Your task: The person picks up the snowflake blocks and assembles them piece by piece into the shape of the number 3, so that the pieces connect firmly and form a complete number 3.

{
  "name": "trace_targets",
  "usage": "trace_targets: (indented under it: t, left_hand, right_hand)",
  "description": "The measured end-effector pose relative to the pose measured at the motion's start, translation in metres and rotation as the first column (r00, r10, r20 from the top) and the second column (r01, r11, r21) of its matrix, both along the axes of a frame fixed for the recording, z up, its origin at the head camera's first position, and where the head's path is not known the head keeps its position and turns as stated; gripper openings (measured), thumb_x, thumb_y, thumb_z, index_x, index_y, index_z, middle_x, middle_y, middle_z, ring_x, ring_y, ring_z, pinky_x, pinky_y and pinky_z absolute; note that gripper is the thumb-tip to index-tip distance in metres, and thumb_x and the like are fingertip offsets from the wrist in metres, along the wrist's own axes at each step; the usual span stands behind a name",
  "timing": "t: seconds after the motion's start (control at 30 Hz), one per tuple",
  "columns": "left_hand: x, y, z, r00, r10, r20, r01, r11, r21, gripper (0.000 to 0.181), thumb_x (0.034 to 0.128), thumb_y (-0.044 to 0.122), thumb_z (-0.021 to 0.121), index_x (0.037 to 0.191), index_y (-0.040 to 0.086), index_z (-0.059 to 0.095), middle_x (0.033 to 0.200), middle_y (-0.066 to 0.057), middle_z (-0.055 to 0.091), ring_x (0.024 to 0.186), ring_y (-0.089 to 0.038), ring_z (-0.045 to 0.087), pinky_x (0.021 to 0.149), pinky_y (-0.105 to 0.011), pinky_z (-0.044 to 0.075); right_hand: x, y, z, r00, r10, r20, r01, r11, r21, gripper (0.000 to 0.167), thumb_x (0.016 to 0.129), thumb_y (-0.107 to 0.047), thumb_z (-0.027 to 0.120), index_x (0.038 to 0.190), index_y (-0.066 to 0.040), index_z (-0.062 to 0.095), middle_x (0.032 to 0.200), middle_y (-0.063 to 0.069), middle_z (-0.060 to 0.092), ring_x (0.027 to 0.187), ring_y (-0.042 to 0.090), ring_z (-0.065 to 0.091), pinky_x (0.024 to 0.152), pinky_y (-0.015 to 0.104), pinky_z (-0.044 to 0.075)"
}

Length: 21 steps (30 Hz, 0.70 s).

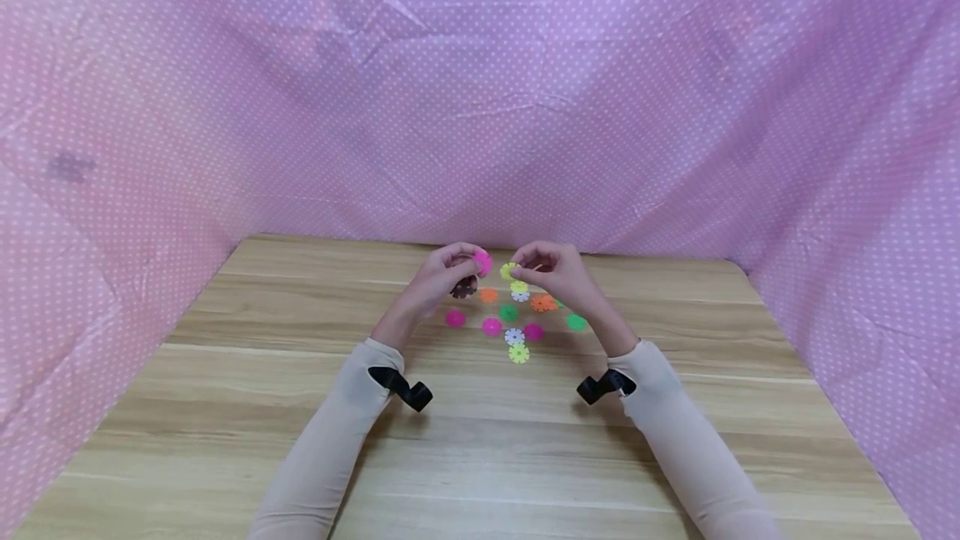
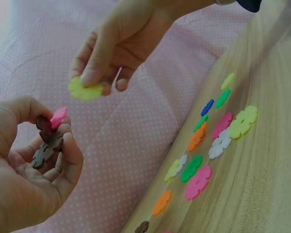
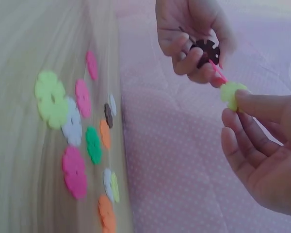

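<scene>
Surrounding three sides of the wooden table (image 1: 480,457), pink dotted cloth (image 1: 480,107) rises behind my work. Above the tabletop, my left hand (image 1: 433,280) grips joined brown discs (image 2: 46,153) with a pink disc (image 1: 483,262) at their upper end. My right hand (image 1: 558,275) pinches a yellow disc (image 2: 85,91) near the pink one, apart from it. Loose notched discs (image 1: 509,313) lie scattered on the wood beneath.
</scene>
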<state>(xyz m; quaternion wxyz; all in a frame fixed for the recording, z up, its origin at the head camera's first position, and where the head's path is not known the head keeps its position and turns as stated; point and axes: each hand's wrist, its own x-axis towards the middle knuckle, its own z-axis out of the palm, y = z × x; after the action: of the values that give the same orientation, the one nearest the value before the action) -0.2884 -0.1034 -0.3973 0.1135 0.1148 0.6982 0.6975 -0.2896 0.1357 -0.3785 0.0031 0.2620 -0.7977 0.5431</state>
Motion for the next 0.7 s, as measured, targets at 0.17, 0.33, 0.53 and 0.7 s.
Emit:
trace_targets:
  t: [0.17, 0.33, 0.53, 0.7]
  left_hand:
    - [0.002, 0.006, 0.001, 1.000, 0.011, 0.005, -0.011, 1.000, 0.009, 0.021, 0.1024, 0.011, 0.057, 0.121, 0.001, 0.059, 0.080, 0.002, 0.063, 0.065, -0.009, 0.055, 0.058, -0.019, 0.047]
    - [0.004, 0.011, 0.001, 1.000, 0.009, 0.017, -0.010, 0.999, 0.053, 0.016, 0.1017, 0.009, 0.057, 0.117, 0.002, 0.060, 0.078, 0.001, 0.061, 0.061, -0.007, 0.051, 0.055, -0.018, 0.043]
    - [0.005, 0.012, -0.001, 1.000, -0.001, 0.007, 0.001, 0.998, 0.068, 0.010, 0.1024, 0.008, 0.055, 0.111, 0.004, 0.059, 0.075, 0.004, 0.061, 0.060, -0.007, 0.050, 0.054, -0.020, 0.041]
    - [0.006, 0.014, -0.001, 1.000, 0.007, 0.015, -0.008, 0.996, 0.086, 0.004, 0.1031, 0.008, 0.054, 0.105, 0.008, 0.057, 0.075, 0.004, 0.061, 0.059, -0.007, 0.048, 0.054, -0.020, 0.038]
  right_hand:
    - [0.002, -0.007, -0.002, 0.999, -0.032, -0.039, 0.030, 0.998, -0.061, 0.013, 0.091, -0.006, 0.076, 0.100, 0.002, 0.072, 0.096, 0.021, 0.073, 0.082, 0.011, 0.067, 0.071, 0.021, 0.059]
    - [0.004, -0.012, -0.005, 0.997, -0.059, -0.048, 0.055, 0.994, -0.098, 0.013, 0.090, -0.003, 0.076, 0.099, 0.005, 0.071, 0.097, 0.024, 0.072, 0.082, 0.010, 0.067, 0.071, 0.019, 0.059]
    - [0.006, -0.017, -0.007, 0.995, -0.073, -0.064, 0.067, 0.993, -0.099, 0.013, 0.090, 0.003, 0.074, 0.099, 0.010, 0.069, 0.099, 0.027, 0.071, 0.085, 0.011, 0.066, 0.075, 0.028, 0.060]
    - [0.016, -0.021, 0.002, 0.994, -0.086, -0.068, 0.081, 0.994, -0.074, 0.011, 0.090, 0.006, 0.072, 0.098, 0.011, 0.068, 0.098, 0.028, 0.071, 0.086, 0.016, 0.067, 0.078, 0.039, 0.061]
